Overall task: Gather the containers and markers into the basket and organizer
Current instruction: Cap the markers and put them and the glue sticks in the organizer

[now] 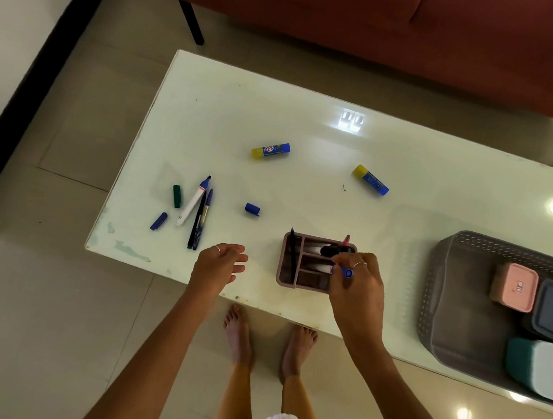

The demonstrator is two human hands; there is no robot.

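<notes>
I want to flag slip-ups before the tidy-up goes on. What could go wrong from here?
1. The right hand is setting a blue-capped marker into the organizer, which sits close to the table edge; a push could slide it off.
2. Loose caps, the green cap and blue caps, may get mismatched or left behind, so the uncapped marker could dry out.
3. The glue sticks lie on their sides and may roll.

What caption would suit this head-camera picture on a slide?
Right hand lowers a blue-capped marker into the organizer; left hand hovers open beside it.
</notes>
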